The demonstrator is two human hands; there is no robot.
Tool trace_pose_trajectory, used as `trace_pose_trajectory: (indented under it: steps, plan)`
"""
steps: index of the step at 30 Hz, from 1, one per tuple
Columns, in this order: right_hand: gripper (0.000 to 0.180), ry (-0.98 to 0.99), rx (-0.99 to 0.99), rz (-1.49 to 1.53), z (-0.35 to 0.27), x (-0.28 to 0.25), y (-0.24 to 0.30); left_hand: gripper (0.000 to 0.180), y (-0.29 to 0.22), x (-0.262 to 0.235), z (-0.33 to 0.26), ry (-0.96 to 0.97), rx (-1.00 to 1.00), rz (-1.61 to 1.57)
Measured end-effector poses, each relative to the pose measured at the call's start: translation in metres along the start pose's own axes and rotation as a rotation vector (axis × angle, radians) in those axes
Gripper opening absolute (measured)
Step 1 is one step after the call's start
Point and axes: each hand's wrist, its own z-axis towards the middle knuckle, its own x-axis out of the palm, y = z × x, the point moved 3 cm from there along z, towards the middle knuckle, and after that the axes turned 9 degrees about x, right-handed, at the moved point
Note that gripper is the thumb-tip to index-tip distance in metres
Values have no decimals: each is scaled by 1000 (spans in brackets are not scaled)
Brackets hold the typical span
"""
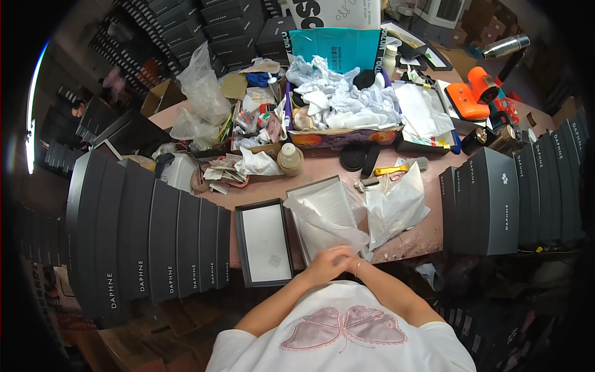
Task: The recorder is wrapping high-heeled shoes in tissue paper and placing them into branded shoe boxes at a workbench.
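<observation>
My left hand and my right hand meet and overlap at the near edge of an open shoebox. A thin bracelet circles my right wrist. White tissue paper fills the box and spills over its right side, its near end touching my hands. The fingers of both hands are largely hidden by the overlap, so what they hold, if anything, does not show. Left of the box lies a dark, shallow box part with a white inside. A crumpled white paper sheet lies close by on the right.
Dark shoeboxes stand in rows at the left and right. Behind lie a bottle, a yellow-handled tool, a black round lid and a carton of crumpled paper. An orange device stands far right.
</observation>
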Motion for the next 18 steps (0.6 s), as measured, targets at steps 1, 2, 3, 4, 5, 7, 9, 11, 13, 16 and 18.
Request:
trace_pose_trajectory:
  steps: [1, 2, 3, 4, 5, 7, 9, 11, 13, 16, 18]
  plan:
    - [48, -9, -48, -21, -3, -10, 12, 18, 3, -15, -19, -187, -41, 40]
    - [48, 21, 55, -31, -4, -28, 28, 20, 7, -32, -43, -378, -90, 83]
    - [47, 52, 162, -36, -1, -58, 48, 22, 4, -49, -54, -429, -129, 249]
    - [47, 81, 272, -36, 0, -80, 66, 24, -1, -62, -61, -472, -162, 418]
    - [51, 73, 277, -51, -1, -89, 79, 32, 16, -59, -65, -370, -175, 563]
    - [50, 35, 246, -55, 2, -83, 75, 45, 61, -37, -56, -4, -124, 667]
    - [45, -42, 163, -99, -10, -89, 74, 53, 85, -11, -23, 146, -73, 664]
    - [37, -175, -12, -170, -21, -109, 85, 60, 101, 2, 17, 97, -106, 625]
    - [29, -77, -5, -161, -35, -131, 88, 67, 108, 6, 34, 221, -252, 709]
    - [39, -206, 361, -5, -37, -251, 110, 81, 109, 23, 31, 624, -454, 1054]
    - [37, -567, 281, -230, -19, -287, 98, 90, 106, 24, 36, 772, -503, 1164]
